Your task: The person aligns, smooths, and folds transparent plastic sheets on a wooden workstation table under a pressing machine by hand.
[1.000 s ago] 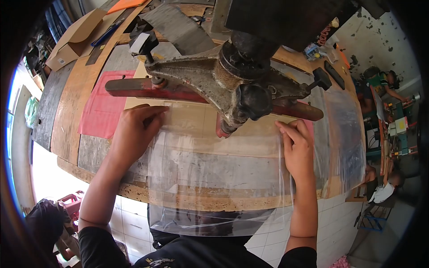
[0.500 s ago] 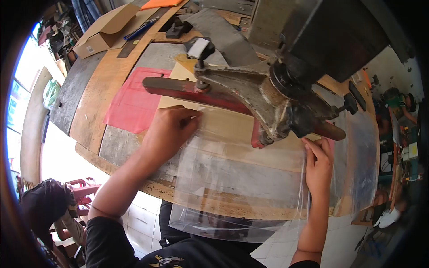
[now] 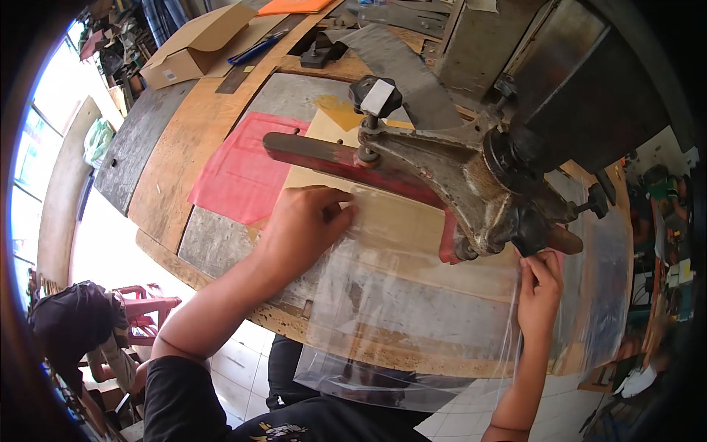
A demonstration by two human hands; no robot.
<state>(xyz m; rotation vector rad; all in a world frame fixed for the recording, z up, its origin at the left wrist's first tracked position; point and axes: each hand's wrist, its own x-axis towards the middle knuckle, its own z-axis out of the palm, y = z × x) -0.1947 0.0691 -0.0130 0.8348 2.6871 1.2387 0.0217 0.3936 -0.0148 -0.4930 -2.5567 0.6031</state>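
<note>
A clear plastic sheet (image 3: pixel 412 295) lies over the worktable and hangs past its front edge. My left hand (image 3: pixel 305 221) pinches its upper left corner beside a tan board (image 3: pixel 390 217). The upper right corner is pinched in my right hand (image 3: pixel 540 283), just under a black knob (image 3: pixel 529 230). Above the board stands a metal machine head (image 3: pixel 449 158) with a long red bar (image 3: pixel 331 158) across it. Pink sheet material (image 3: pixel 243 166) lies to the left, partly under the bar.
An open cardboard box (image 3: pixel 191 48) and a blue tool (image 3: pixel 258 48) lie at the back left. More clear plastic (image 3: pixel 604 265) covers the table's right side. A person in a dark cap (image 3: pixel 74 324) is low at the left; other people are at the far right.
The view has swung, so the table, machine and both hands appear farther right in the frame. Both hands keep their pinch on the plastic sheet.
</note>
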